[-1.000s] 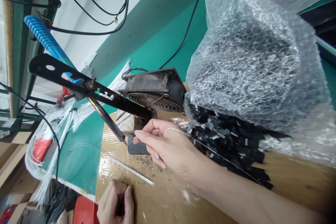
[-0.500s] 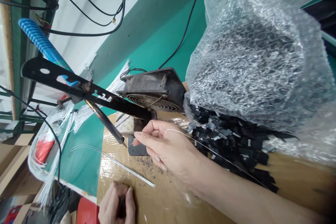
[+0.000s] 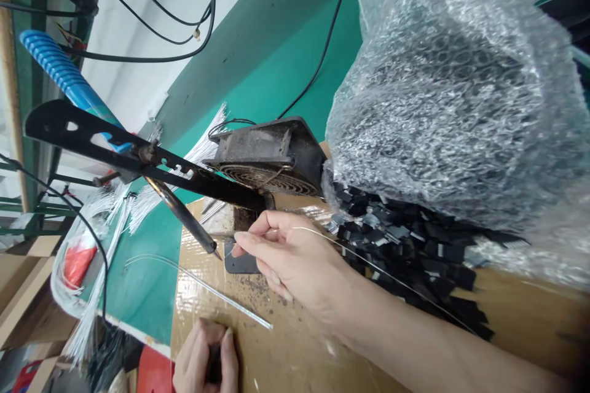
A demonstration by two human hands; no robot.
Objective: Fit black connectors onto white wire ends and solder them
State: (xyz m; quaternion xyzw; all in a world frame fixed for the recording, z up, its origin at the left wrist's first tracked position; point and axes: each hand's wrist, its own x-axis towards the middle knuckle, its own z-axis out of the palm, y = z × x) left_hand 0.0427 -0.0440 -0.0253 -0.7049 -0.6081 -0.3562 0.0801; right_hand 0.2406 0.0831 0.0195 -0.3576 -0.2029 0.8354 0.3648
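At the soldering iron (image 3: 184, 216) tip, the right hand (image 3: 295, 261) is pinching a thin wire (image 3: 369, 267); the left hand (image 3: 207, 359) is gripping something dark on the tabletop (image 3: 286, 356)

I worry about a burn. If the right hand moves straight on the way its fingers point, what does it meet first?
Most likely the soldering iron tip: the right hand, pinching a thin wire, points left at it, almost touching. Depth is unclear.

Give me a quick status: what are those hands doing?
Right hand fingers pinch a thin wire at the soldering iron tip. Left hand grips something dark. Loose black connectors crowd alongside.
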